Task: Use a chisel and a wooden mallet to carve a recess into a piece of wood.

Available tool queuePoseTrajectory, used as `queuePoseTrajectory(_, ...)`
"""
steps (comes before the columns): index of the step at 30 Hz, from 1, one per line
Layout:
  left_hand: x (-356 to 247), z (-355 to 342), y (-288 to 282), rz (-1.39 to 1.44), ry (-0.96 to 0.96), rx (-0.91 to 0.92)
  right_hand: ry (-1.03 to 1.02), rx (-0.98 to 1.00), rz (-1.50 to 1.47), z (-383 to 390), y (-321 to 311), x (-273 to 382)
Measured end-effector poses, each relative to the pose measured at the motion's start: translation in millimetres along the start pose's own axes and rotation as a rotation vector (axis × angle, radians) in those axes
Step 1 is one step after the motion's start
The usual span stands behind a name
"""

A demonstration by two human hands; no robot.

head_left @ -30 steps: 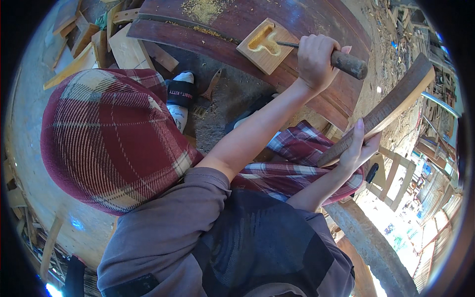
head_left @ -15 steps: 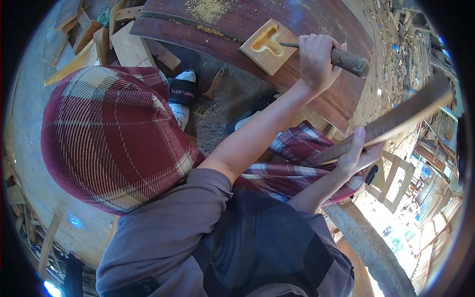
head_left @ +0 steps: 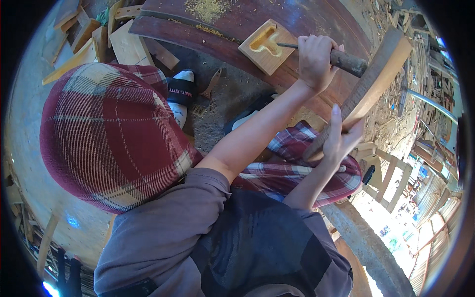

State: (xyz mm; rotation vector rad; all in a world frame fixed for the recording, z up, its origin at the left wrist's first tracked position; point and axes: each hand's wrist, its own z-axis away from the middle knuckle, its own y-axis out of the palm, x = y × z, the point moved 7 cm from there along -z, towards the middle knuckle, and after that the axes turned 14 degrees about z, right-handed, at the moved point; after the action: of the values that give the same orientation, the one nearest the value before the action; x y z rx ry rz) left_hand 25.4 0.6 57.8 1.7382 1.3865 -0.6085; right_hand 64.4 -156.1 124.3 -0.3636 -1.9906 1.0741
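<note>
My left hand (head_left: 316, 62) is closed around a chisel, with its thick wooden handle (head_left: 349, 62) sticking out to the right. The thin metal shaft (head_left: 287, 45) reaches left, its tip inside the carved hollow of a light wooden block (head_left: 269, 58). That hollow is roughly T-shaped and yellowish. My right hand (head_left: 341, 136) grips a long, flat wooden bat (head_left: 378, 74), thumb along one side. The bat slants up to the right, and its face is at the end of the chisel handle; whether they touch I cannot tell.
The block rests on a dark reddish plank table (head_left: 193, 37) with a heap of sawdust (head_left: 208, 9). Wood offcuts (head_left: 131, 44) lie at the upper left. A brush (head_left: 213, 83) is on the floor by my sandalled foot (head_left: 182, 94). Plaid cloth (head_left: 118, 133) covers my knee.
My right hand has swung the wooden bat leftward, bringing it to the chisel handle's end. My left hand, the chisel and the block have hardly moved.
</note>
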Motion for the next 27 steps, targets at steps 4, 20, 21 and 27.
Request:
queuePoseTrajectory(4,1.9,-3.5,3.8,0.021,0.004,0.0,-0.104,-0.129,-0.059,1.4,-21.0,23.4)
queuePoseTrajectory(20,2.5,-3.1,-1.4,0.002,0.02,0.005,0.033,-0.12,-0.16,-2.2,-33.2,-7.2)
queuePoseTrajectory(21,-0.9,-6.7,-1.4,0.012,0.051,-0.011,0.1,-0.12,-0.177,-1.8,-32.0,-14.7)
queuePoseTrajectory(27,-5.5,-11.0,-0.2,0.076,0.02,0.024,0.089,-0.103,-0.217,-2.1,-30.5,-20.1)
